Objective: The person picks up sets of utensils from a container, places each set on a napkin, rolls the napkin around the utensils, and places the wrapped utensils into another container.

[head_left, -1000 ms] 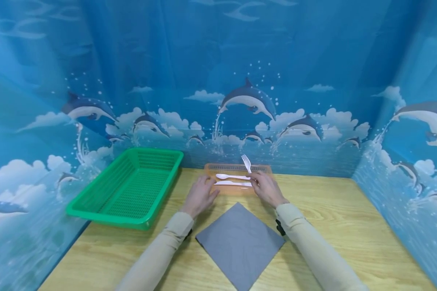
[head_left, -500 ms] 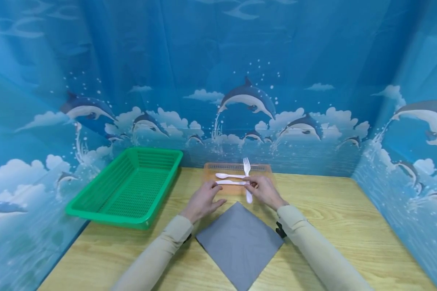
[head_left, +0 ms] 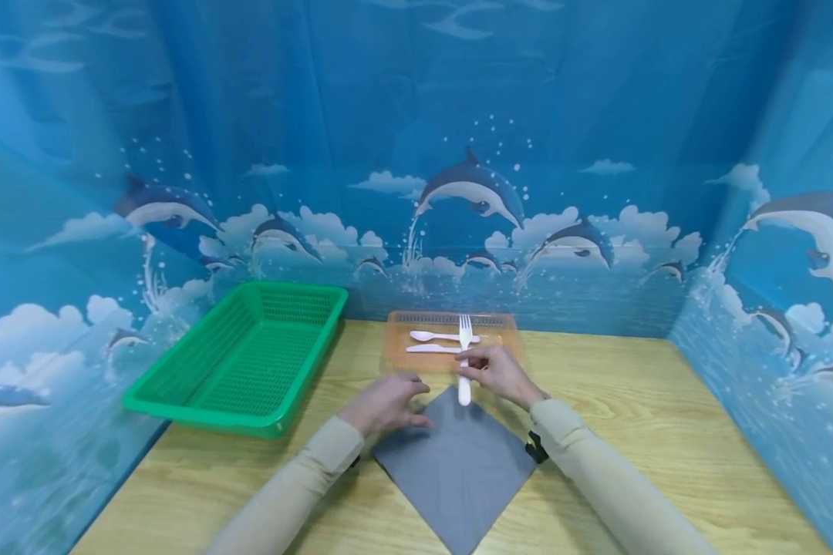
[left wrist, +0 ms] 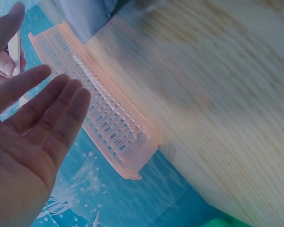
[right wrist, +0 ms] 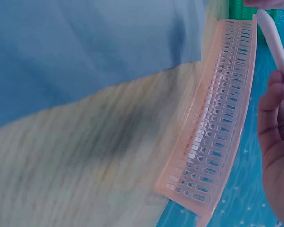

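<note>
My right hand (head_left: 496, 374) pinches a white plastic fork (head_left: 464, 347) by its handle, tines pointing away, over the far corner of the grey cloth (head_left: 458, 470). In the right wrist view the fork's handle (right wrist: 273, 40) sticks out past my curled fingers. To the left, my left hand (head_left: 386, 405) hovers beside the cloth's far-left edge, holding nothing; in the left wrist view its fingers (left wrist: 66, 123) are extended. Behind the hands, a white spoon (head_left: 426, 336) and a white knife (head_left: 430, 349) lie in the orange basket (head_left: 396, 358).
A large green basket (head_left: 312, 378) stands at the left on the wooden table (head_left: 666, 432). A blue dolphin-print curtain (head_left: 416, 100) encloses the back and sides, close behind the orange basket.
The right hand has brought the fork nearer and turned it upright in view, from over the orange basket to the cloth's far corner. The left hand has drawn back from the basket.
</note>
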Motion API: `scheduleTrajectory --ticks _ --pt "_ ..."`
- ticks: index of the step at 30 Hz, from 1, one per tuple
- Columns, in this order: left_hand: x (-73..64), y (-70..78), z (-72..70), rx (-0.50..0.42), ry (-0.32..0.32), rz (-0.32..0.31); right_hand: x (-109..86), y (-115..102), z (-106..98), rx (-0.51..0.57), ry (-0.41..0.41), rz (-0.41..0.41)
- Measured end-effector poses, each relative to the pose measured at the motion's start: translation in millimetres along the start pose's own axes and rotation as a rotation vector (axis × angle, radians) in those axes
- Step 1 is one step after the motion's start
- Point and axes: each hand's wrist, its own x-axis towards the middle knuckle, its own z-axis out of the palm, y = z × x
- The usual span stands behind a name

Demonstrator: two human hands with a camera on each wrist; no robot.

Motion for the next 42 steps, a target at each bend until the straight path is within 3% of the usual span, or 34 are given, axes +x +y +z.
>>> scheduleTrajectory --ticks 4,12,18,25,42 --pt "-3.2 1.5 3.0 0.009 -0.056 0.002 -4.3 0.7 2.3 0.056 -0.039 0.053" --pt "-5.2 2.3 9.1 0.006 -0.132 0.051 -11.7 3.9 7.7 0.063 -0.142 -0.028" --pt "-7.4 4.4 13.1 -0.006 -0.173 0.072 -16.8 7.4 10.5 0.049 -0.253 -0.015" --pt "-7.7 7.6 15.1 -0.014 -0.21 0.035 -20.9 6.8 13.0 0.075 -0.361 0.024" --pt "-9.5 9.5 15.2 -0.032 -0.238 0.005 -21.7 12.1 29.7 0.135 -0.388 0.063"
